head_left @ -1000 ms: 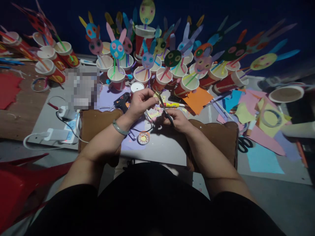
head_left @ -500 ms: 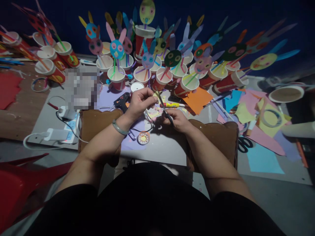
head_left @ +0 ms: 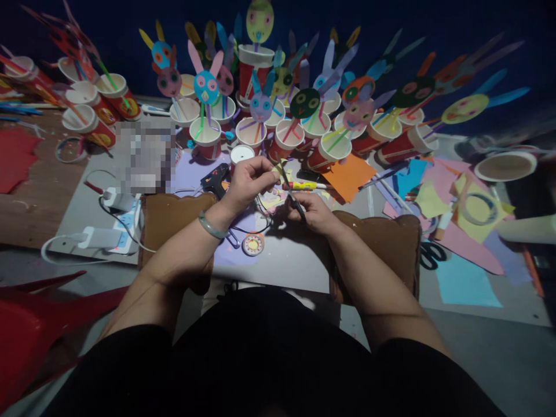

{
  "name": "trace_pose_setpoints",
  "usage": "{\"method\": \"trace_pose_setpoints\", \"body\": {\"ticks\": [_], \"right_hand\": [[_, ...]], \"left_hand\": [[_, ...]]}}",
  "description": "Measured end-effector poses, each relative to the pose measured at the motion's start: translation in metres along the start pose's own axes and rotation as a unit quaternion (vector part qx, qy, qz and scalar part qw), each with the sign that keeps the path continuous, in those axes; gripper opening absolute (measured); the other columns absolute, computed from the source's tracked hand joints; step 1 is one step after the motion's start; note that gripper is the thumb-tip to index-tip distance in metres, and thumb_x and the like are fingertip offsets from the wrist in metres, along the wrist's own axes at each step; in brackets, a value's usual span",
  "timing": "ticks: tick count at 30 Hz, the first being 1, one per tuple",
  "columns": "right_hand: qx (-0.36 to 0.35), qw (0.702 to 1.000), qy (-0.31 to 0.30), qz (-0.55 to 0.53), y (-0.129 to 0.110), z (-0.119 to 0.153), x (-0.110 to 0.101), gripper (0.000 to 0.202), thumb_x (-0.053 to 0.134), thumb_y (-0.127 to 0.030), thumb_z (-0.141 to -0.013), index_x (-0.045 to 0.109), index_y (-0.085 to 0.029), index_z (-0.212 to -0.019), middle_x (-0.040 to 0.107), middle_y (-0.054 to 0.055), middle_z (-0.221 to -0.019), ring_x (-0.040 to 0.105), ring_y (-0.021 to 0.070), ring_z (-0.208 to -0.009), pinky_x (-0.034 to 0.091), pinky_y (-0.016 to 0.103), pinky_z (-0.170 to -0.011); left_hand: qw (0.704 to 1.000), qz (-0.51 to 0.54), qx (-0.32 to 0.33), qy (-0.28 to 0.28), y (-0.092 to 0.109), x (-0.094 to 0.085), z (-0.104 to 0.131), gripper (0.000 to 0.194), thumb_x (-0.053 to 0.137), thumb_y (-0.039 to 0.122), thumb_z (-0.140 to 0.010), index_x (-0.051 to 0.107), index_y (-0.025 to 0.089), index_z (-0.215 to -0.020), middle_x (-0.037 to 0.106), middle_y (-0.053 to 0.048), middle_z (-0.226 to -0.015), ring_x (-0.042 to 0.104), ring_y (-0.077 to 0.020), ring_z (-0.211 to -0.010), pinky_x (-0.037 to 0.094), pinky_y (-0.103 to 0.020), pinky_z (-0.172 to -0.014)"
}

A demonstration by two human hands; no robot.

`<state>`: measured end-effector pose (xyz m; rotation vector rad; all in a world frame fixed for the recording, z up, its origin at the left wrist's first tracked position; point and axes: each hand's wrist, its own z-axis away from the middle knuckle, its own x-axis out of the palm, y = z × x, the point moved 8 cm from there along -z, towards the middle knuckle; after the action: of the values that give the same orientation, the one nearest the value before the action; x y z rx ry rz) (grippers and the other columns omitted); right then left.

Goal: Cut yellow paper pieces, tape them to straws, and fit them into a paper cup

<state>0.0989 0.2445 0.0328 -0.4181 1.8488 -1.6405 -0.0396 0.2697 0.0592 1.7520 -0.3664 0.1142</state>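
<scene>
My right hand (head_left: 316, 213) is closed around the dark handles of a pair of scissors (head_left: 297, 206), whose blades point up and left. My left hand (head_left: 248, 182), with a bangle on the wrist, pinches a small piece of yellow paper (head_left: 277, 167) between thumb and fingertips. The scissor blades are right beside this paper; whether they touch it is hard to tell. Beyond the hands lies a yellow and red marker (head_left: 300, 186). A black glue gun (head_left: 216, 179) rests left of my left hand, and a roll of tape (head_left: 253, 244) lies nearer to me.
Red paper cups (head_left: 205, 139) with paper rabbit heads on straws line the back. Orange paper (head_left: 350, 175) lies right of centre. Coloured sheets, a tape ring (head_left: 478, 208) and black-handled scissors (head_left: 432, 255) are at the right. A power strip (head_left: 125, 229) stands left, near a red chair (head_left: 26, 330).
Both hands stay nearly in place. The left fingers and the scissor blades have shifted only slightly around the yellow paper.
</scene>
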Motion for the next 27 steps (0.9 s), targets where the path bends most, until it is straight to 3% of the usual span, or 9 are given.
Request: {"method": "trace_pose_setpoints", "body": {"ticks": [11, 27], "right_hand": [[-0.001, 1.0, -0.001, -0.006, 0.0009, 0.0004, -0.0003, 0.054, 0.075, -0.065, -0.074, 0.05, -0.019, -0.062, 0.046, -0.003, -0.06, 0.039, 0.0102, -0.058, 0.033, 0.025, -0.054], [0.007, 1.0, 0.002, -0.003, 0.0021, 0.0006, -0.0007, 0.056, 0.075, -0.067, -0.072, 0.049, -0.019, -0.061, 0.045, -0.003, -0.06, 0.039, 0.01, -0.057, 0.033, 0.025, -0.054]], "left_hand": [[1.0, 0.005, 0.002, -0.001, -0.0015, -0.0008, -0.0005, 0.039, 0.082, 0.044, -0.073, 0.055, 0.017, -0.066, 0.06, 0.005, -0.057, 0.049, -0.0039, -0.046, 0.036, -0.02, -0.045], [1.0, -0.002, 0.015, 0.005, -0.0013, -0.0038, -0.0008, 0.044, 0.082, 0.053, -0.072, 0.056, 0.018, -0.069, 0.056, 0.006, -0.054, 0.049, -0.0049, -0.046, 0.036, -0.021, -0.046]]}}
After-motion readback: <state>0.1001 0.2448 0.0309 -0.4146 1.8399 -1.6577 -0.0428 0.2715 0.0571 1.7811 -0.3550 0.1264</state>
